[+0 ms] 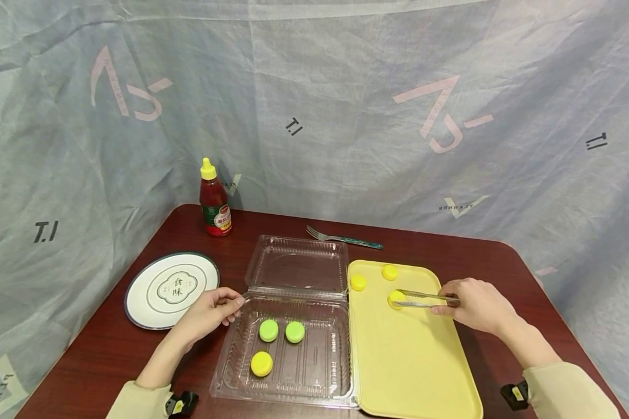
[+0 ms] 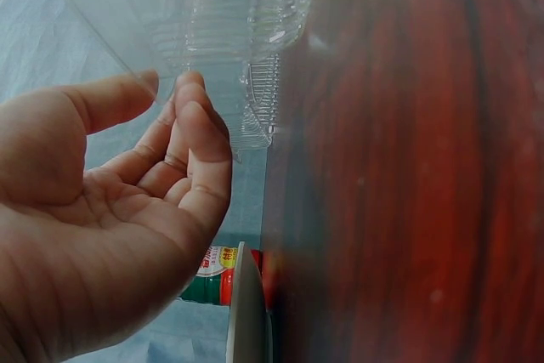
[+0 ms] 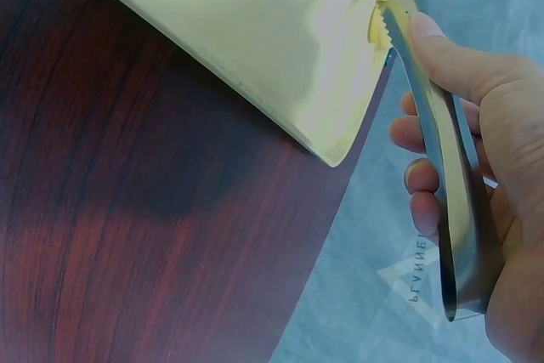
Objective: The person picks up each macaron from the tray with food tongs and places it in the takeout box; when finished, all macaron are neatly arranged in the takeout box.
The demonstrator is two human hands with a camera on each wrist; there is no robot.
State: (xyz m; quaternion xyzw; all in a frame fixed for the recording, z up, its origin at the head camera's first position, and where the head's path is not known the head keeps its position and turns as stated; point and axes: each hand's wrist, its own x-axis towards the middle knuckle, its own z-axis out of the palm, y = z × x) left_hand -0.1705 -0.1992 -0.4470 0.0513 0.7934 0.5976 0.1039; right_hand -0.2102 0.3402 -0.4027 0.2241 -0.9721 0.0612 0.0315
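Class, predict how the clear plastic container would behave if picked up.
The clear container looks thin-walled, so it is probably light and flexible. Its opened lid might swing along the crease joining both halves. The green discs sit apart inside and might slide.

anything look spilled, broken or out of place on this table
Nothing stands out: the bottle is upright, three macarons sit in the open box, and three more lie on the tray. I see no spill or breakage.

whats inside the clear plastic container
The clear plastic container holds two round green macarons and one round yellow macaron. The patches of its floor directly beneath them are covered, so cannot be seen.
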